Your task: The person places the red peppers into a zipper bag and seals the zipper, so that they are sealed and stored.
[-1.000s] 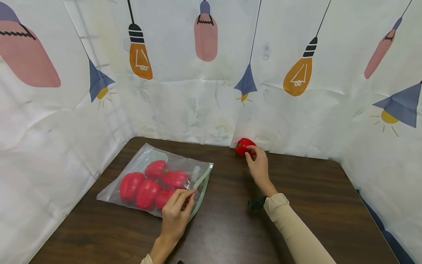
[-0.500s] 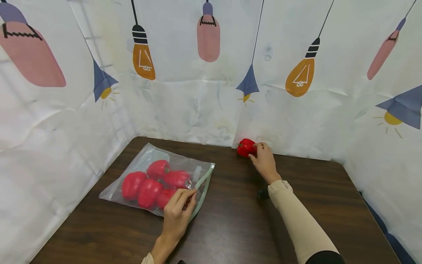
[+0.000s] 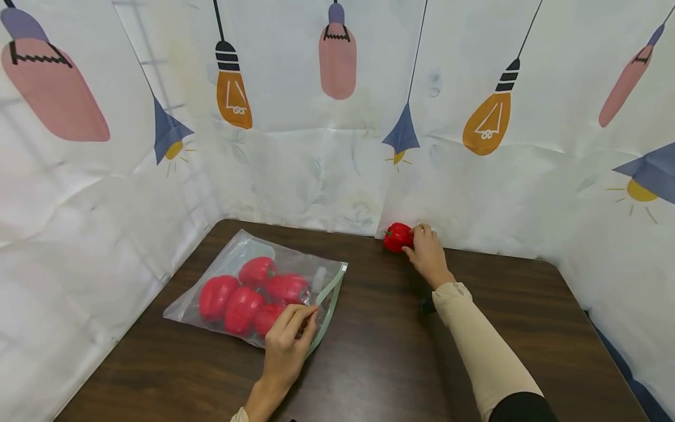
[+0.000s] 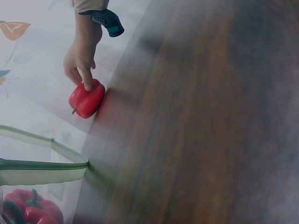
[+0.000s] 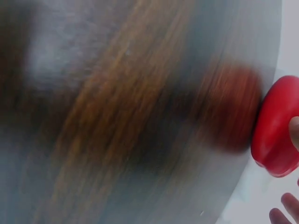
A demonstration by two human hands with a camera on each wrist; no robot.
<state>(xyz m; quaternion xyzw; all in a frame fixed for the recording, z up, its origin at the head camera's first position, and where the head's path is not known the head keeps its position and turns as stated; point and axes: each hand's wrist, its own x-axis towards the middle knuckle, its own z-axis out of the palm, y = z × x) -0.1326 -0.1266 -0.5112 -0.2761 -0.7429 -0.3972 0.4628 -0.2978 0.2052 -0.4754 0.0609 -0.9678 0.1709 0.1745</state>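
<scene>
A clear zip bag (image 3: 313, 262) with a pale green closure lies on the left of the table, several red bell peppers (image 3: 244, 310) inside it. My left hand (image 3: 285, 354) pinches the bag's edge near the closure. By the table's far edge lies a single red bell pepper (image 3: 398, 237) on its side, its green stem pointing left. My right hand (image 3: 429, 258) grips this pepper's right end between thumb and fingers. In the left wrist view, the green closure (image 4: 42, 165) stands apart as an opening. The right wrist view shows the thumb (image 5: 294, 133) against the pepper's red skin.
The dark brown wooden table (image 3: 364, 351) ends at a white hanging sheet (image 3: 295, 176) printed with lamps and bulbs, right behind the single pepper. The same sheet closes off both sides. A dark device (image 4: 108, 22) is on the right wrist.
My right hand has shifted right, round to the pepper's right end, while the pepper keeps its place on the table. The left hand and the bag stay put; the head view drifts slightly.
</scene>
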